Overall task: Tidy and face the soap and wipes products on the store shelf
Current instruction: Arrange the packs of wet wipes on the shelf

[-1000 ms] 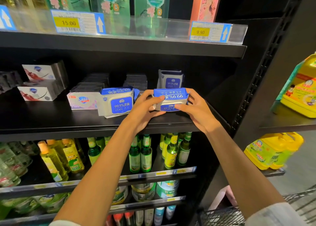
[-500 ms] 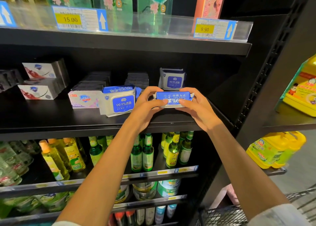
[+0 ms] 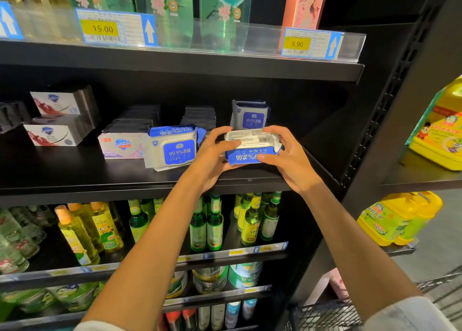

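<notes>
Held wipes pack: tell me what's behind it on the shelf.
Behind the held pack stands an upright wipes pack, its blue label facing out. The held pack and hands cover its base, so whether more packs sit behind it can't be seen.

three wipes packs [image 3: 252, 147] [image 3: 172, 147] [image 3: 250, 115], three visible soap boxes [image 3: 121, 145] [image 3: 50, 134] [image 3: 58, 103], two hands [image 3: 215, 153] [image 3: 290, 155], two price tags [image 3: 115, 28] [image 3: 310, 43]

Shop: price-tagged shelves [image 3: 175, 63]

Held wipes pack [image 3: 251, 148] sits right of leaning pack [image 3: 172, 147], before upright pack [image 3: 250, 115].
</notes>
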`<state>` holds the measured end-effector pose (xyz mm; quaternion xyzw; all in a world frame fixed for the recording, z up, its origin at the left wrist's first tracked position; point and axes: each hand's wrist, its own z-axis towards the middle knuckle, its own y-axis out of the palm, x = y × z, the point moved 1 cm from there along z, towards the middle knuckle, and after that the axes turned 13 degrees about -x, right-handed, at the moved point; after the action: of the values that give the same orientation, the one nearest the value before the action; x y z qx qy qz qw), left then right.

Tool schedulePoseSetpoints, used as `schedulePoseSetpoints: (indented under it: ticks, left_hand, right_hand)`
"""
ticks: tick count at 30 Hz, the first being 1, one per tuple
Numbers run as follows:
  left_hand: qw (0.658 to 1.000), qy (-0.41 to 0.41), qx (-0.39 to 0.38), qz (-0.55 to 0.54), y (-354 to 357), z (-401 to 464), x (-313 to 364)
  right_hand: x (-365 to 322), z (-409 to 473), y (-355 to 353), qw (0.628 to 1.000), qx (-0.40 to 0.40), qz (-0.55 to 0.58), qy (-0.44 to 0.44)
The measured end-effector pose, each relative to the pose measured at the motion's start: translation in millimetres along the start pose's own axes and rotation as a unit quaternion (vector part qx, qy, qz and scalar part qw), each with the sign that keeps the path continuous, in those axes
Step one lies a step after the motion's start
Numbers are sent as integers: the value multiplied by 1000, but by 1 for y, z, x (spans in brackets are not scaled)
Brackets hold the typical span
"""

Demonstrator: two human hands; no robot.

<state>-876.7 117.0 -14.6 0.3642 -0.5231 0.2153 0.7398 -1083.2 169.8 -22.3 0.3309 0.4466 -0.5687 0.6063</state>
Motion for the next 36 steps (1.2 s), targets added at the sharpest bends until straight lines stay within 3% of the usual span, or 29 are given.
schedulePoseSetpoints:
  ticks: [10,14,19,28,36]
  left_hand:
    - [998,58,9,24,-1,-1,-2]
    - [996,76,-4,36,-2,-2,-3]
    - [995,74,-46,51,-2,-4,-3]
    - [999,17,6,34,-1,1,-1]
    - [998,10,-33,53,0,0,-2]
  right_hand:
    - [-3,6,1,996,-28,63,50]
    - [-7,8,4,990,20,109,89]
    - [-10,5,6,991,26,87,95]
    - [-8,3,1,993,29,84,82]
    - [-3,5,-2,996,21,49,72]
